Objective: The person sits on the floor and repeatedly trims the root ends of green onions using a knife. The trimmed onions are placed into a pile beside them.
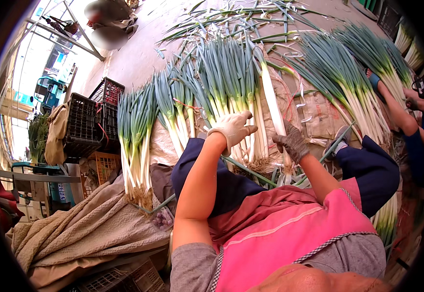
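Observation:
My right hand (293, 143), in a dark knitted glove, grips the white shank of one thick long green onion (270, 95). The onion's roots hang below the hand, and its green leaves point away from me. My left hand (232, 128), in a pale glove, is over the white stems of a wide pile of long green onions (224, 78). Its visible fingers are spread and hold nothing. Smaller onion groups lie to the left, among them a bundle (136, 135) with its roots towards me. A red tie (186, 105) crosses the onions beside the pile.
Trimmed leaves (230, 20) litter the floor ahead. Black plastic crates (84, 124) stand left, near a tan quilted cloth (84, 226). More onions (347, 78) lie right, by another person's arm (398, 106). Flattened cardboard (321, 113) and red string (290, 98) lie between.

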A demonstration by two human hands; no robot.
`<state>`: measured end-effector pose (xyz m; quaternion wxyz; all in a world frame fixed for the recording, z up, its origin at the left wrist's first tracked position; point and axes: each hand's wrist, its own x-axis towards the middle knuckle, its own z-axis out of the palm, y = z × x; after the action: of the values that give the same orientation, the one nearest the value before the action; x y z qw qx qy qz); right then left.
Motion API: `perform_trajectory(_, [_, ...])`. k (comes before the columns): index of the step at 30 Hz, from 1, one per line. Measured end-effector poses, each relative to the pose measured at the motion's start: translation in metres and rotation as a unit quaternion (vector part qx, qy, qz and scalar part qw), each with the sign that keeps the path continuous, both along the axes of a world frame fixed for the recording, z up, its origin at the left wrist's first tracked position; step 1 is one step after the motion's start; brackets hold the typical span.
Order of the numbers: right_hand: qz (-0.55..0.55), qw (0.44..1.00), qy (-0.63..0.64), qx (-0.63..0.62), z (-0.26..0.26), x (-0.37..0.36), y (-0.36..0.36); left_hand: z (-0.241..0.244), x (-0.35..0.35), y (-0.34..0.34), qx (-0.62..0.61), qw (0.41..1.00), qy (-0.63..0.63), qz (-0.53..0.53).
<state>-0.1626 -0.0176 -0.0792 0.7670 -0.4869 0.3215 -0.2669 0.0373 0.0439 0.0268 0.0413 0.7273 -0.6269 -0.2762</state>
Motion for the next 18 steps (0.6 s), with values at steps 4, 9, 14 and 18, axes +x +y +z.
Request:
perform_trajectory(4, [-0.053, 0.865, 0.216, -0.450, 0.009, -0.037, 0.020, -0.022, 0.003, -0.027, -0.131, 0.957, 0.198, 0.169])
perform_trajectory(9, [-0.053, 0.807, 0.289, -0.512, 0.020, -0.061, 0.041, -0.012, -0.016, -0.049, -0.176, 0.642, 0.706, 0.240])
perform_trajectory(14, [0.040, 0.991, 0.076, -0.101, 0.011, -0.051, 0.041, -0.014, -0.028, -0.043, -0.173, 0.514, 0.761, 0.356])
perform_trajectory(18, [0.003, 0.985, -0.037, 0.168, -0.006, -0.035, 0.030, -0.018, -0.020, -0.040, -0.177, 0.526, 0.745, 0.370])
